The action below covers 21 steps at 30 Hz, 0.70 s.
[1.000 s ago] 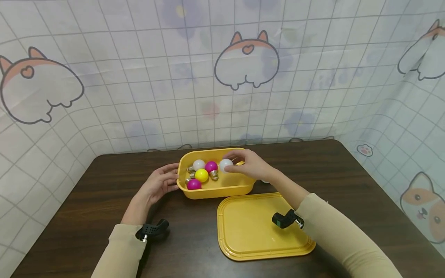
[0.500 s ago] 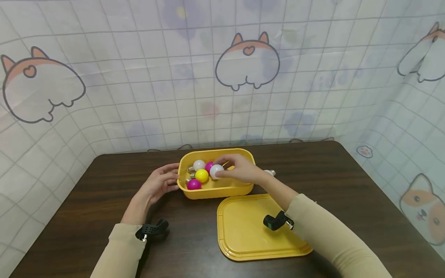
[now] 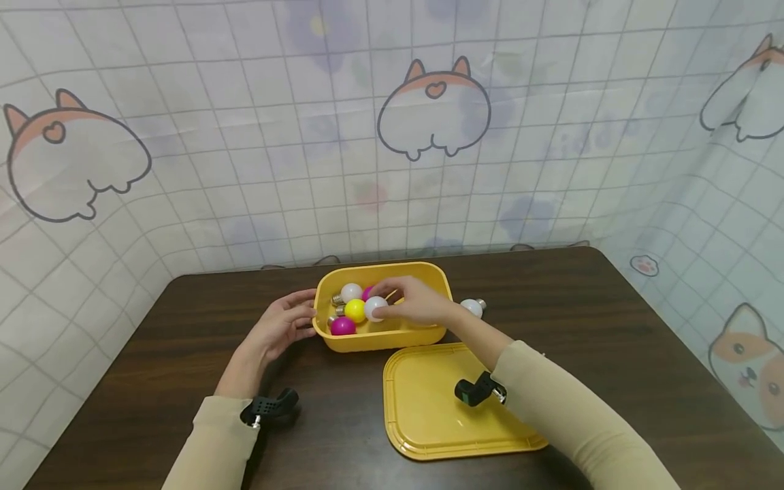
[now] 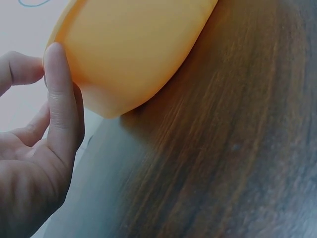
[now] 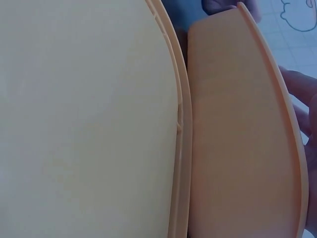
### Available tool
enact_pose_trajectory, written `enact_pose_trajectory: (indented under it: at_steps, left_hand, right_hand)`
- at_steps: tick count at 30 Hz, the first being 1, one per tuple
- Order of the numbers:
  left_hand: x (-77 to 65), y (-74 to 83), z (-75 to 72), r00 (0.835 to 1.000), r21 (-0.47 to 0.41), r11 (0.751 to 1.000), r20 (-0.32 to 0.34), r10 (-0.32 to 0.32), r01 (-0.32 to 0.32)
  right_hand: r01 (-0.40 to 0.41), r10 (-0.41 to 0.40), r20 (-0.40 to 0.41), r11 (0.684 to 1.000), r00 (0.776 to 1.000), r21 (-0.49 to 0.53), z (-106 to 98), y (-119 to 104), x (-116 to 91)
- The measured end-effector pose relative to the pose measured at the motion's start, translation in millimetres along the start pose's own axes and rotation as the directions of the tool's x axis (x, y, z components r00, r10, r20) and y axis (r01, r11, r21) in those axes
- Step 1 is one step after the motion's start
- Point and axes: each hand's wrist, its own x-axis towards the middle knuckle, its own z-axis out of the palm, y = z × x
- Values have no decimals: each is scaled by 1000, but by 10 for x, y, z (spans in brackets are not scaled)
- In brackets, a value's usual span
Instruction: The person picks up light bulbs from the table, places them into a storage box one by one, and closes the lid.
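Observation:
A yellow plastic box (image 3: pixel 392 338) stands at the back middle of the table, with several bulbs in it. My right hand (image 3: pixel 413 301) reaches over the box and pinches a white light bulb (image 3: pixel 374 309) between thumb and fingers, beside a yellow bulb (image 3: pixel 354 310). Another white bulb (image 3: pixel 352 292) lies behind that one, a magenta bulb (image 3: pixel 343 327) in front. A second magenta bulb (image 3: pixel 367 293) is mostly hidden behind my right fingers. At the box's left end, the fingertips of my left hand (image 3: pixel 284 322) touch the rim; the left wrist view shows its fingers (image 4: pixel 60 94) against the outer wall.
A yellow lid (image 3: pixel 453 408) lies flat in front of the box, partly under my right forearm. One more white bulb (image 3: pixel 472 307) lies on the dark wooden table (image 3: pixel 331 422) right of the box. A patterned cloth wall (image 3: pixel 275 170) rises behind the table.
My right hand has moved left and slightly down into the box with the white bulb, now next to the yellow one. The left hand has stayed at the rim.

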Motion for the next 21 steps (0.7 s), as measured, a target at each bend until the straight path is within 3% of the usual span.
enact_pose_trajectory:
  at_steps: [14, 21]
  left_hand:
    - [-17, 13, 2, 1000, -23, 1000, -23, -13, 13]
    - [-36, 16, 6, 1000, -14, 1000, -21, -10, 10]
  right_hand:
    - [-20, 20, 14, 1000, 1000, -10, 35, -5, 26]
    - [6, -6, -60, 1000, 998, -8, 13, -46, -10]
